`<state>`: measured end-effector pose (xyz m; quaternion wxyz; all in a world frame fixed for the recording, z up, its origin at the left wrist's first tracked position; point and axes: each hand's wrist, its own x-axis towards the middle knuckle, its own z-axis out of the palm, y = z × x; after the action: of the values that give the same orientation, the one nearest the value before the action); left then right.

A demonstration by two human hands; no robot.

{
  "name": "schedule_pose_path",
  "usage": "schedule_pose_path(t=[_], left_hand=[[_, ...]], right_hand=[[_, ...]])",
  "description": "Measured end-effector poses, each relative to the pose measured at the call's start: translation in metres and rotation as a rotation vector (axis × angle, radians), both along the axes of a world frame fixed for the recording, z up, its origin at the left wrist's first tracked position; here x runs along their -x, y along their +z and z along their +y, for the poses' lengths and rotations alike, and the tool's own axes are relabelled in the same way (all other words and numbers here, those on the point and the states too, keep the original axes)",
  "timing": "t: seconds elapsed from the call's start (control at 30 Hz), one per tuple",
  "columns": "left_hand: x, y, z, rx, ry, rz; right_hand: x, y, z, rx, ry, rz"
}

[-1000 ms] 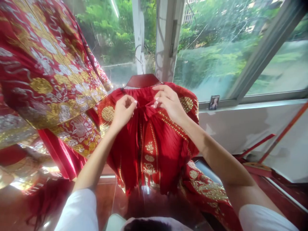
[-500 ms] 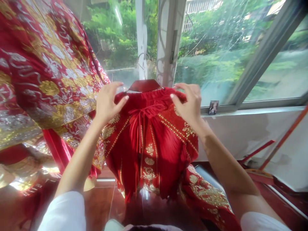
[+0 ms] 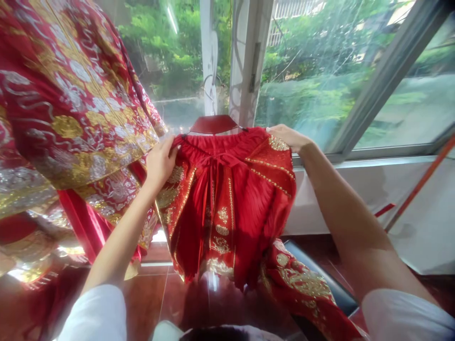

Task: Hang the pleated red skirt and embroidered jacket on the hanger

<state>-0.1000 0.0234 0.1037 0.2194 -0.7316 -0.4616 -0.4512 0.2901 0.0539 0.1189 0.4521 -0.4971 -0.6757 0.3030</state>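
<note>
Red garment: In the head view, it hangs with gold embroidery to the front from a dark-red hanger, before a sunlit window.
Bow: A thin red tie sits knotted at 12 o'clock on the garment, just under the gathered neckline, its ends trailing toward 6; hanging and tying look done.
Shoulder flaps: They fan out toward 10 and 2 o'clock, not quite matched; the lie of this cloth appears to be the part left, though how much remains cannot be told.
Left hand: At the garment's 10 o'clock, it is partly closed, thumb and fingers apparently pinching the shoulder's edge.
Right hand: At 2 o'clock, it rests against the opposite shoulder, back of the hand up; the fingertips are mostly hidden, so whether it grips cannot be told.
Between the hands: The garment spans the gap, neckline near their level, its body dropping toward 6 o'clock.
Neighbors: A silver-and-gold embroidered robe hangs farther out at 10 o'clock; another embroidered red piece shows at 4.
</note>
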Motion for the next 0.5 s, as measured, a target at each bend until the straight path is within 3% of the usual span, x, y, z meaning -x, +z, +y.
schedule_pose_path(t=[0.07, 0.17, 0.27, 0.4, 0.5], left_hand=[[0.004, 0.011, -0.002, 0.063, -0.021, 0.039], [0.014, 0.032, 0.003, 0.184, -0.119, 0.086], [0.026, 0.046, 0.021, 0.441, -0.310, 0.020], [0.040, 0.042, 0.052, 0.880, -0.486, -0.276], [0.044, 0.029, 0.066, 0.991, -0.562, -0.401]], right_hand=[[0.000, 0.001, 0.003, 0.028, 0.016, 0.009], [0.003, -0.002, -0.006, -0.166, -0.037, 0.035], [0.007, -0.009, -0.018, -0.351, -0.062, 0.021], [0.009, -0.015, -0.021, -0.292, -0.128, -0.007], [0.006, -0.011, -0.013, -0.185, -0.097, -0.003]])
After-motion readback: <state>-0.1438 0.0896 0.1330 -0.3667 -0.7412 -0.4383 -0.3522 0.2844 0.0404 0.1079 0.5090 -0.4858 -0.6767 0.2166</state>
